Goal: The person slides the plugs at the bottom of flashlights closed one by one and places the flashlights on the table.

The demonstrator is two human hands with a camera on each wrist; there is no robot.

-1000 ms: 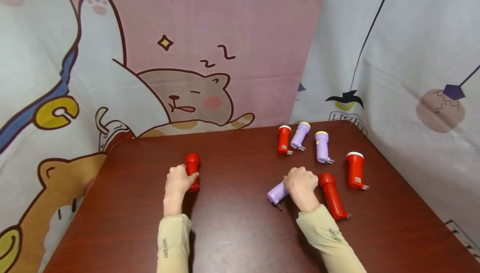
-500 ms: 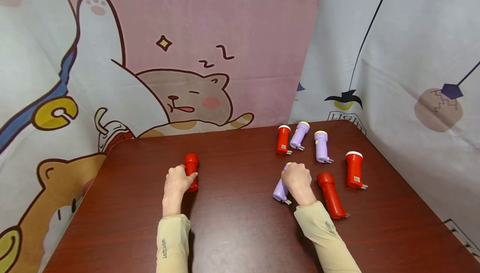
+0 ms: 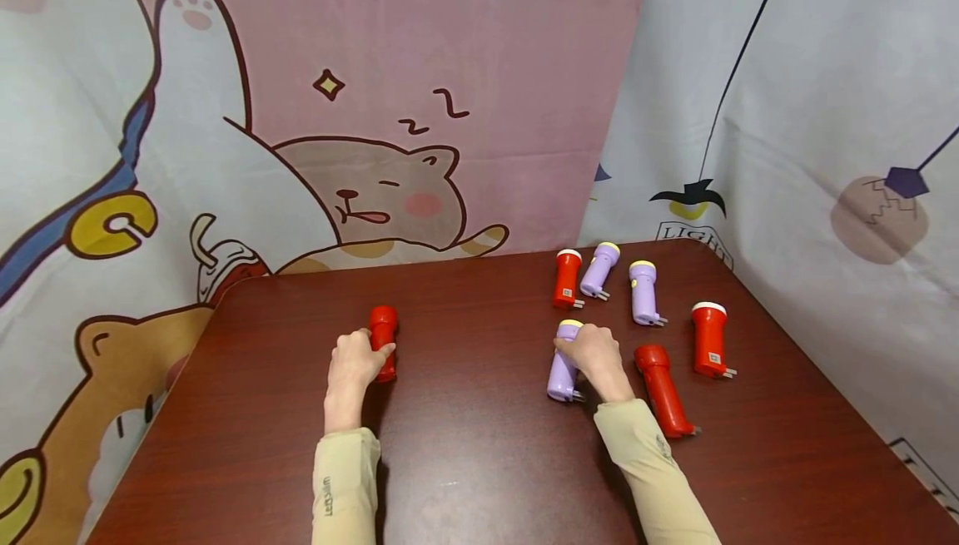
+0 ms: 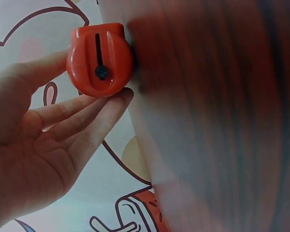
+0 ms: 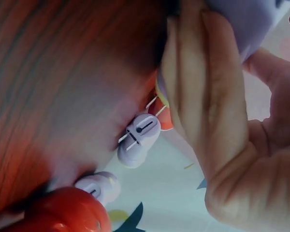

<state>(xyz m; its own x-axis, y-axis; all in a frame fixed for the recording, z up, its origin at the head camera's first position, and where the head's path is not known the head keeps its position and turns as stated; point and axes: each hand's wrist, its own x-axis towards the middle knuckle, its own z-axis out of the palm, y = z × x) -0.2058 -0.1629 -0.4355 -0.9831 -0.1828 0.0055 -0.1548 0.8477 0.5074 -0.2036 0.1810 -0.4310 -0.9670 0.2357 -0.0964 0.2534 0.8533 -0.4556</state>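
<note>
Item one: a small red plastic torch (image 3: 384, 342), lying on the dark reddish-brown wooden desk (image 3: 464, 445) left of centre, its length pointing away from the person. It is held by the left hand (image 3: 352, 364), whose fingers and thumb are curled against its sides; in the left wrist view the butt end of the torch (image 4: 100, 59), with a black slot in it, is seen pinched between thumb and fingertips (image 4: 117, 99).

Item two: a small lilac plastic torch with a yellow head (image 3: 563, 359), lying on the desk right of centre, yellow head away from the person and metal plug prongs toward the person. It is gripped by the right hand (image 3: 595, 357), the fingers being wrapped over its body; the same grip is shown close up in the right wrist view (image 5: 217, 121).

Further items, all lying on the right part of the desk, untouched:
- a red torch with plug prongs (image 3: 663, 391), just beside the right hand;
- a red torch with a white head (image 3: 708, 339), farther right;
- a second lilac torch (image 3: 643, 292);
- a third lilac torch (image 3: 599, 270);
- a second white-headed red torch (image 3: 566, 279), beside the third lilac one.

Surround: printed cartoon fabric backdrops (image 3: 375, 112) are hung behind the desk and to its right.
</note>
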